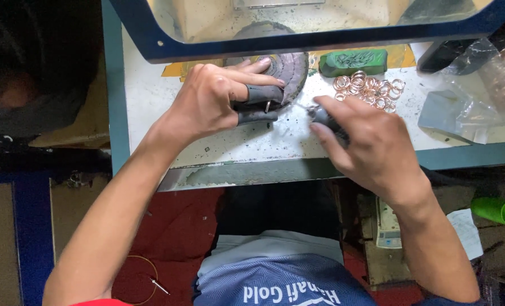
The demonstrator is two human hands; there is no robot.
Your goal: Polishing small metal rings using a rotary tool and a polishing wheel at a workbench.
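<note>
— Where are the hands?

— The left hand, two fingers in dark rubber sleeves, pinches a small ring against the buffing wheel. The right hand grips a dark tool just beside it.

— Beyond the right hand?

— A heap of copper-coloured rings on the tabletop, near a green compound bar.

A single camera, worn on the person's head, looked steeply down and slightly forward over the chest and both forearms. It sat close, so the two hands filled the middle of the frame. The bench crossed the upper half, the floor below it showed along the bottom edge.
</note>
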